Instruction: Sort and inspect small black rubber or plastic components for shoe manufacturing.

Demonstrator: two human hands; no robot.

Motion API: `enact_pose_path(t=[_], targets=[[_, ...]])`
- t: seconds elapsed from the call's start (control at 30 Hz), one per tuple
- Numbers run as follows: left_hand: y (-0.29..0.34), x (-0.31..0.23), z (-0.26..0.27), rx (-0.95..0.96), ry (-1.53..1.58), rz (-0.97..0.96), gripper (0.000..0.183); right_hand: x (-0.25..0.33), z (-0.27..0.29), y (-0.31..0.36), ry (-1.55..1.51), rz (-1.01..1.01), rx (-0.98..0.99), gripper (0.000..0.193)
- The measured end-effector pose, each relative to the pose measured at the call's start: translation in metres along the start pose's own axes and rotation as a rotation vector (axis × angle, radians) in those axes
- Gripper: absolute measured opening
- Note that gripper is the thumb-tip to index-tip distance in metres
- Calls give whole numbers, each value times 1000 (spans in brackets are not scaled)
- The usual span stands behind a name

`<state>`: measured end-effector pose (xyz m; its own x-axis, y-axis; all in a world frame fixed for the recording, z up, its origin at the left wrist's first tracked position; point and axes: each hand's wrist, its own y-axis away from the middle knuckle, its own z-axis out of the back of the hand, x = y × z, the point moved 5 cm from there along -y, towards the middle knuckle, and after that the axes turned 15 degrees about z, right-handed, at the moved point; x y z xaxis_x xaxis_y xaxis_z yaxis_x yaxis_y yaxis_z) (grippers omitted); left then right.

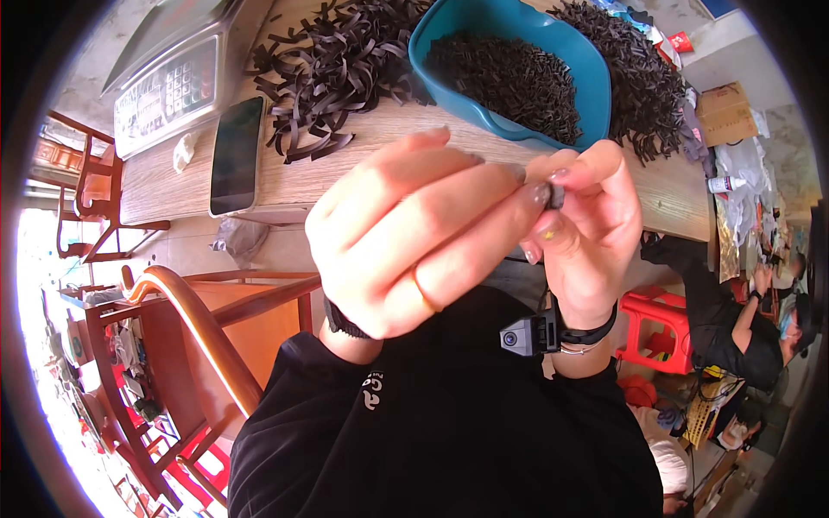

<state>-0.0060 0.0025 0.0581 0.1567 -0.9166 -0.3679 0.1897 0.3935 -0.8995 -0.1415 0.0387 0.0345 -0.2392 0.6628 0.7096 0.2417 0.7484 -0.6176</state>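
My left hand (423,237) and my right hand (596,229) meet just in front of the table's near edge, fingertips together. Pinched between them is a small dark strip piece (555,198), short and apparently folded; the fingers cover much of it. Beyond the hands lies a loose heap of long, flat black strips (332,69) on the wooden table. Right of that heap sits a teal plastic basin (598,99) holding many short black pieces (509,82). Another mound of dark strips or pieces (643,82) lies to the basin's right.
A black-screened phone (237,155), a crumpled white tissue (184,152) and a scale with a keypad (168,91) occupy the table's left side. A wooden chair (199,328) stands at lower left. A red stool (656,324) and a person in black (734,324) are at right.
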Motion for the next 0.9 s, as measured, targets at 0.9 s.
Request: enact_pose_path(t=[0.9], targets=[[7, 25, -7, 75, 529, 469, 17, 25, -16, -5, 947, 485, 191, 31]])
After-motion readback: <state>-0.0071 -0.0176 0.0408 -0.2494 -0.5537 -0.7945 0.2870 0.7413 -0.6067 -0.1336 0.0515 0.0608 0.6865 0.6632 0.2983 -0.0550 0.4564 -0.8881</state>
